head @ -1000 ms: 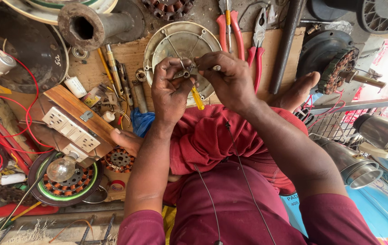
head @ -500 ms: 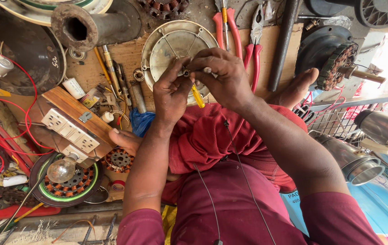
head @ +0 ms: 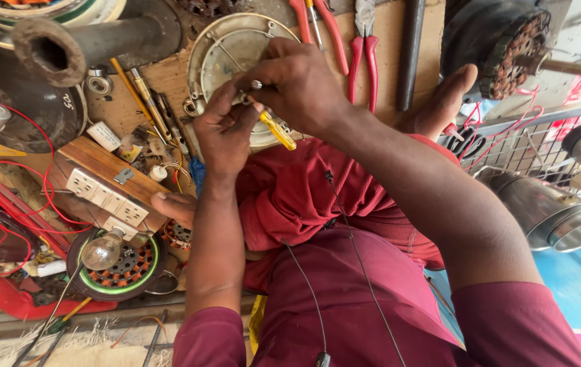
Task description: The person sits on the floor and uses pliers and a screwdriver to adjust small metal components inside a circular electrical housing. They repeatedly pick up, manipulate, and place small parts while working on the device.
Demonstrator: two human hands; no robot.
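My left hand (head: 226, 132) and my right hand (head: 300, 85) meet over a round cream metal cover plate (head: 226, 51) lying on the wooden board. Between the fingertips of both hands sits a small metal part (head: 255, 86). A yellow-handled screwdriver (head: 278, 130) sticks out below my right hand, held in its grip. My left fingers pinch the small part from the left. How the part joins the screwdriver tip is hidden by my fingers. My legs in red cloth lie below the hands.
Red-handled pliers (head: 362, 54) and cutters (head: 314, 20) lie beyond the plate. A dark pipe (head: 79, 41), a wooden switch board (head: 103, 187), a bulb (head: 103, 251) on a wound stator (head: 124, 265), red wires (head: 25, 170), a fan motor (head: 501, 44) and steel vessels (head: 555, 211) surround me.
The view has shifted a little closer and lower. Both hands stay together on the small part over the plate, with slight finger movement.
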